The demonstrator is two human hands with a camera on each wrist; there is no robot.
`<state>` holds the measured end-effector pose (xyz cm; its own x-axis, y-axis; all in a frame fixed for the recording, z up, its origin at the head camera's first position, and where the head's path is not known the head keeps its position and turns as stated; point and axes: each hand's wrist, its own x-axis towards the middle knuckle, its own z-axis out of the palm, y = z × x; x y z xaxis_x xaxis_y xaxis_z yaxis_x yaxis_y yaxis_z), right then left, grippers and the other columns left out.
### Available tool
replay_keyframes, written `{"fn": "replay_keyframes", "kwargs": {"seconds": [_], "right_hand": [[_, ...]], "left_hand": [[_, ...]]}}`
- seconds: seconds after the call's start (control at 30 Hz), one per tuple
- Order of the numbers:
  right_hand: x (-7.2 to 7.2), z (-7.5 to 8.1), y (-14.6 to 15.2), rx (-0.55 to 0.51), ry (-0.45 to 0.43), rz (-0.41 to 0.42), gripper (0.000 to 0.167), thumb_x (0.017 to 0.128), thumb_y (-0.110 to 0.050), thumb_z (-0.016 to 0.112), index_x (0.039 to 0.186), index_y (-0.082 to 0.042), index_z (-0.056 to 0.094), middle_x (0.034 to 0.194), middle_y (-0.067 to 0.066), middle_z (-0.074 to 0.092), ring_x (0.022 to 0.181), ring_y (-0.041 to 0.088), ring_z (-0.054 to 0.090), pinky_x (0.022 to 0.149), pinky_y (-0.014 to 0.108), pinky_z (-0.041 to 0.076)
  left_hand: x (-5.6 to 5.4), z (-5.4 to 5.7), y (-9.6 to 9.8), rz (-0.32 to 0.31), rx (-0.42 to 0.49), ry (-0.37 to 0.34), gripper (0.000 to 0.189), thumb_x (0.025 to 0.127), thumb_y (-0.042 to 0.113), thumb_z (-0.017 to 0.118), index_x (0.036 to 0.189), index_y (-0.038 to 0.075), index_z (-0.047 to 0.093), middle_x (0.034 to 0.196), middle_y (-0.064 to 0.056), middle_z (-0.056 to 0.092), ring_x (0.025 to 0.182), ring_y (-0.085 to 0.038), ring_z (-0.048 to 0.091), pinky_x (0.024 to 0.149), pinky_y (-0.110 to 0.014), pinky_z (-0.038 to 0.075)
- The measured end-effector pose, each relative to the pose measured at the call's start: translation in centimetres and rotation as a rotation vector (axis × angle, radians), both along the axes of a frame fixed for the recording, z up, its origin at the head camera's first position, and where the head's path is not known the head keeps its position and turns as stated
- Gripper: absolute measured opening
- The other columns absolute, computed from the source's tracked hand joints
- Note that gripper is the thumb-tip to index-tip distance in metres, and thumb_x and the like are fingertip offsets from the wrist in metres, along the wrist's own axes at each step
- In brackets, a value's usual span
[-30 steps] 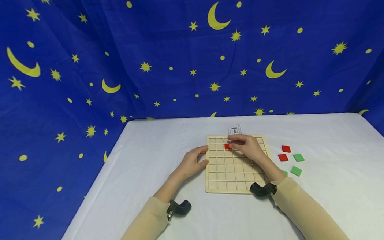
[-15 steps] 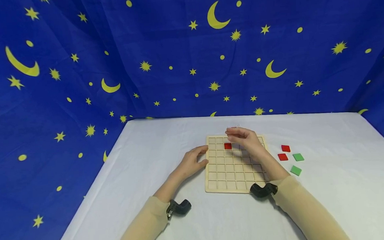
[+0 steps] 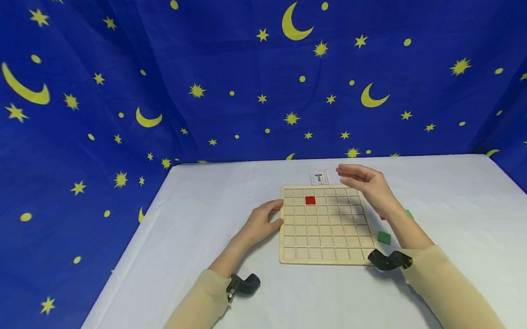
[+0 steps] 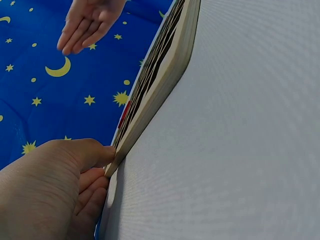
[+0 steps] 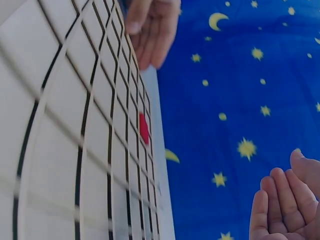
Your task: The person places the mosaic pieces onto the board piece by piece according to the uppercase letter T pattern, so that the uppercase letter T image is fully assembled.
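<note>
A pale wooden grid board [image 3: 328, 263] lies flat, with one red square tile [image 3: 310, 200] in a cell near its far left part. My left hand [image 3: 261, 222] rests thumb and fingertips against the board's left edge, spread apart. In the left wrist view, the thumb [image 4: 95, 152] touches the rim. Raised above the far right corner of the board is my right hand [image 3: 369, 185], fingers extended and nothing held. The right wrist view shows its bare palm and fingers [image 5: 285, 205]. The red tile also appears in that view.
A small printed card [image 3: 319, 178] with a red and green pattern lies behind the board. Right of the board are a green tile [image 3: 384, 237], another green tile [image 3: 410, 214] and a red tile [image 3: 383, 217], partly behind the right forearm. A starry blue cloth [image 3: 239, 60] hangs around the white table.
My right hand has let go of the red tile, lifted off the board and moved right. The printed card shows again, while the forearm now covers some loose tiles. My left hand stays put.
</note>
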<state>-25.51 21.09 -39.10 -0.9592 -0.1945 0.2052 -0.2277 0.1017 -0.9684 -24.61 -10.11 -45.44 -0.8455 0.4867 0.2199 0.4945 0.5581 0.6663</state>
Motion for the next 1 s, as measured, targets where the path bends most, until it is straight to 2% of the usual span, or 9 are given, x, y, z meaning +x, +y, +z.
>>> {"fn": "replay_keyframes", "kwargs": {"seconds": [0.2,0.4,0.57,0.73,0.9,1.0], "right_hand": [[0.6,0.0,2.6,-0.056,0.001,-0.059,0.040,0.089,-0.014,0.066,0.128,-0.007,0.059,0.118,-0.003,0.064,0.108,0.006,0.056,0.088,0.015,0.046],[1.0,-0.4,4.9,-0.105,-0.010,-0.066,0.037,0.089,-0.010,0.065,0.126,-0.007,0.059,0.118,0.000,0.062,0.108,0.008,0.055,0.087,0.012,0.045],[1.2,-1.2,6.8,-0.075,-0.007,-0.103,0.034,0.090,-0.008,0.064,0.124,-0.007,0.060,0.116,-0.003,0.062,0.107,0.007,0.056,0.086,0.009,0.043],[1.4,-2.2,8.7,-0.019,-0.013,-0.172,0.033,0.090,-0.009,0.065,0.123,-0.008,0.060,0.113,-0.009,0.061,0.103,0.002,0.056,0.084,0.007,0.042],[1.6,-3.1,10.0,0.116,-0.026,-0.266,0.044,0.090,-0.019,0.065,0.128,0.000,0.054,0.112,-0.014,0.060,0.104,0.000,0.054,0.083,0.007,0.042],[1.9,-3.6,10.6,0.214,-0.043,-0.302,0.051,0.091,-0.024,0.064,0.131,0.003,0.050,0.114,-0.012,0.059,0.104,-0.001,0.053,0.082,0.005,0.042]], "left_hand": [[0.1,0.0,-0.2,0.006,0.002,-0.003,0.054,0.089,0.010,0.064,0.137,-0.002,0.044,0.132,-0.014,0.053,0.117,-0.024,0.053,0.101,-0.031,0.042],[0.0,-0.1,-0.2,0.002,0.008,0.004,0.054,0.088,0.009,0.065,0.137,-0.003,0.045,0.131,-0.015,0.053,0.116,-0.024,0.053,0.100,-0.031,0.042],[0.1,0.0,-0.1,0.001,0.017,0.009,0.053,0.088,0.008,0.065,0.136,-0.003,0.045,0.130,-0.015,0.053,0.117,-0.024,0.053,0.100,-0.031,0.043],[0.0,0.0,-0.1,-0.001,0.015,0.006,0.054,0.088,0.009,0.064,0.137,-0.003,0.045,0.131,-0.015,0.053,0.117,-0.025,0.053,0.100,-0.031,0.042],[0.0,-0.1,-0.1,-0.002,0.015,0.009,0.054,0.088,0.008,0.065,0.137,-0.003,0.044,0.131,-0.015,0.053,0.117,-0.025,0.053,0.100,-0.031,0.042],[0.1,-0.1,0.0,0.001,0.016,0.003,0.054,0.088,0.008,0.064,0.137,-0.003,0.045,0.131,-0.015,0.053,0.117,-0.025,0.053,0.100,-0.031,0.042]]}}
